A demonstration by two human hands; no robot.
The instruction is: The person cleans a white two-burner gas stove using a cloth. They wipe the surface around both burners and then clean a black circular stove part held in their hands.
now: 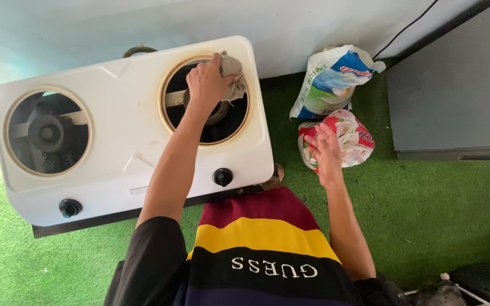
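Over right burner, left hand bunches rag.

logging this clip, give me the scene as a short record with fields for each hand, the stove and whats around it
left hand: grips a crumpled grey cloth, pressed at the rim of the right burner opening
right hand: open, fingers spread, over a red and white plastic bag
stove: white two-burner stove, two black knobs on the front
left burner opening: untouched
nearby: blue and white bag by the wall
floor: green artificial turf
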